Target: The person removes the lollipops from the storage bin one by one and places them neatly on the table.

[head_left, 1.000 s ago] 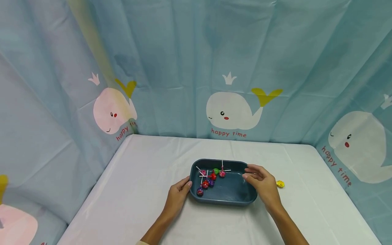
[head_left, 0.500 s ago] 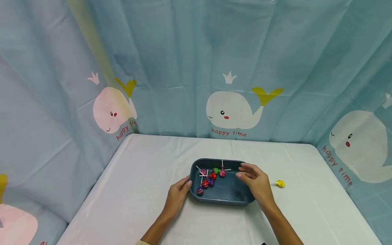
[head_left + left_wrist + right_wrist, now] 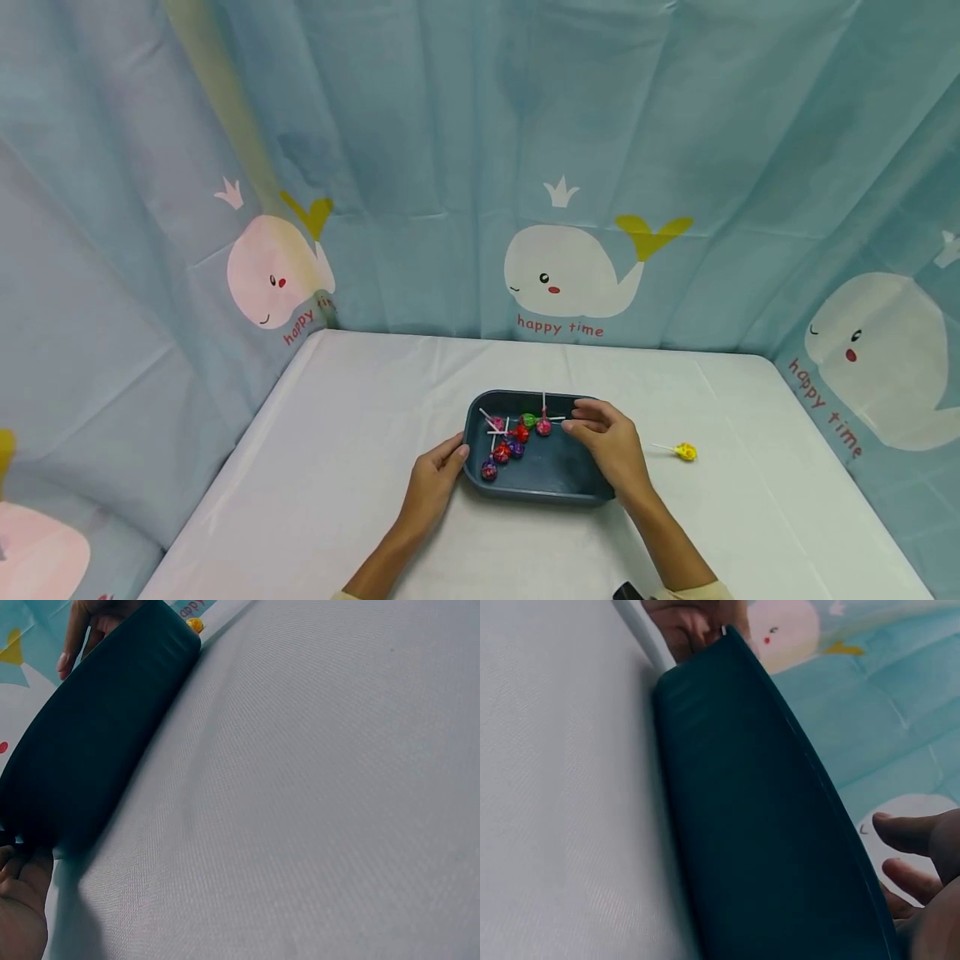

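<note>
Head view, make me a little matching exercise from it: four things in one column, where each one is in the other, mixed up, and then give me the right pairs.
Things
1. yellow lollipop
2. left hand
3. green lollipop
4. right hand

Places
A. lying in the tray
B. fingertips over the tray's right side
C. on the white cloth, right of the tray
D. gripping the tray's left end

Right pairs: 1-C, 2-D, 3-A, 4-B.

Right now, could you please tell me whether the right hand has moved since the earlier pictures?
Yes: in the head view, the right hand has moved left, away from the stationary yellow lollipop and farther in over the tray.
</note>
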`<state>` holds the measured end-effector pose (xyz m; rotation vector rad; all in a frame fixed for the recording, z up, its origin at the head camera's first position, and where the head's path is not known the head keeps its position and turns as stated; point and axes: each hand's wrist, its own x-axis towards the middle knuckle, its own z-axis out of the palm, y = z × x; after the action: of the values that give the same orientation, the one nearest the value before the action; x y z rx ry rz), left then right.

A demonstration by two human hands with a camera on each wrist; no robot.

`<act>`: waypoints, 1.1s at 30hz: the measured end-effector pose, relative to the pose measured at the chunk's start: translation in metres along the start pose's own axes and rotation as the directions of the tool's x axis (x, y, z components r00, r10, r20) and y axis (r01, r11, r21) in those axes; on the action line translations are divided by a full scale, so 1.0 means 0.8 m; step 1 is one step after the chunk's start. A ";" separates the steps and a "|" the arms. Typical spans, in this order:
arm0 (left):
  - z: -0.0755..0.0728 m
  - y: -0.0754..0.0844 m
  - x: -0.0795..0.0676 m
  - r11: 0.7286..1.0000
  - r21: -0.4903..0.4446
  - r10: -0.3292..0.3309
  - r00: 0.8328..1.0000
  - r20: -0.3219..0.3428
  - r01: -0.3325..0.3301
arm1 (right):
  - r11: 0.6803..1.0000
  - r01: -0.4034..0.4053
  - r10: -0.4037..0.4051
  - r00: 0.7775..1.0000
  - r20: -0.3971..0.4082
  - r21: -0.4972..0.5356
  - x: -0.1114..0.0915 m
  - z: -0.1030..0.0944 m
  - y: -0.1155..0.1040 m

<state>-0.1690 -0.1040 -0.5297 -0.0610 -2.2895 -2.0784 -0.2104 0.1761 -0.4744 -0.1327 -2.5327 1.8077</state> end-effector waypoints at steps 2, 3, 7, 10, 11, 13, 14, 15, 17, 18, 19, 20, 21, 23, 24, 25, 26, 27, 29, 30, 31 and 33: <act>0.000 0.000 0.000 1.000 -0.005 -0.004 1.000 0.000 0.004 | 1.000 -0.001 0.001 1.000 -0.003 -0.010 0.003 0.004 0.000; -0.001 0.000 0.000 1.000 -0.004 -0.001 1.000 0.000 0.001 | 1.000 -0.004 0.004 1.000 -0.003 -0.017 0.004 0.005 0.001; -0.001 0.000 0.000 1.000 -0.008 0.004 1.000 0.004 -0.004 | 0.999 -0.015 0.015 1.000 -0.001 -0.049 0.009 0.012 0.003; 0.000 -0.001 0.000 1.000 -0.005 0.003 1.000 0.005 -0.003 | 0.998 -0.014 0.014 1.000 -0.001 -0.062 0.013 0.016 0.005; 0.000 -0.002 0.000 1.000 0.001 0.008 1.000 0.007 -0.008 | 0.998 -0.012 0.012 1.000 -0.002 -0.063 0.014 0.017 0.006; 0.000 -0.002 0.000 1.000 0.009 -0.003 1.000 0.004 0.003 | 0.998 -0.011 0.010 1.000 -0.004 -0.067 0.016 0.019 0.008; 0.000 -0.002 0.000 1.000 0.015 -0.011 1.000 0.001 0.011 | 0.998 -0.011 0.010 1.000 -0.005 -0.069 0.017 0.021 0.009; 0.000 -0.002 0.000 1.000 0.018 -0.014 1.000 0.000 0.014 | 0.997 -0.009 0.009 1.000 -0.006 -0.073 0.017 0.022 0.010; 0.000 -0.002 0.000 0.999 0.031 -0.019 1.000 -0.005 0.019 | 0.996 -0.006 0.006 1.000 -0.005 -0.088 0.019 0.025 0.011; -0.001 -0.002 0.000 0.999 0.030 -0.027 1.000 -0.009 0.028 | 0.996 -0.005 0.004 1.000 -0.004 -0.093 0.019 0.027 0.012; -0.001 -0.002 0.000 0.999 0.032 -0.024 1.000 -0.010 0.025 | 0.995 -0.002 0.002 1.000 -0.002 -0.096 0.020 0.028 0.012; -0.001 -0.002 -0.001 0.999 0.031 -0.020 1.000 -0.010 0.020 | 0.995 0.001 -0.001 1.000 -0.001 -0.103 0.020 0.029 0.012; -0.002 -0.002 -0.001 0.999 0.028 -0.017 1.000 -0.007 0.017 | 0.994 0.006 -0.006 1.000 0.000 -0.109 0.021 0.031 0.012; -0.002 -0.002 -0.002 1.000 0.027 -0.014 1.000 0.000 0.014 | 0.993 0.012 -0.012 1.000 -0.001 -0.119 0.022 0.033 0.013; -0.002 -0.001 -0.002 1.000 0.023 -0.015 1.000 0.002 0.015 | 0.993 0.013 -0.014 1.000 -0.001 -0.118 0.023 0.034 0.014; -0.002 -0.001 -0.002 1.000 0.022 -0.016 1.000 0.003 0.015 | 0.993 0.014 -0.014 1.000 -0.001 -0.120 0.024 0.035 0.014; -0.002 -0.001 -0.003 1.000 0.023 -0.014 1.000 0.004 0.014 | 0.993 0.014 -0.014 1.000 -0.001 -0.121 0.025 0.036 0.015; -0.002 -0.001 -0.003 1.000 0.027 -0.015 1.000 0.002 0.014 | 0.992 0.016 -0.016 1.000 0.002 -0.123 0.026 0.036 0.016; -0.001 0.000 -0.002 1.000 0.027 -0.016 1.000 -0.001 0.016 | 0.992 0.015 -0.014 1.000 0.004 -0.129 0.027 0.037 0.017; -0.001 0.000 -0.002 1.000 0.027 -0.012 1.000 -0.001 0.012 | 0.991 0.012 -0.011 1.000 0.006 -0.130 0.028 0.036 0.017; -0.001 0.001 -0.002 1.000 0.027 -0.010 1.000 0.000 0.010 | 0.991 0.009 -0.009 1.000 0.007 -0.136 0.029 0.036 0.017; 0.000 0.002 -0.002 1.000 0.018 -0.005 1.000 0.004 0.005 | 0.988 0.009 -0.007 1.000 0.011 -0.153 0.030 0.036 0.016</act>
<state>-0.1676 -0.1039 -0.5286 -0.0586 -2.3133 -2.0615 -0.2355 0.1552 -0.4969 -0.1166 -2.6732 1.6136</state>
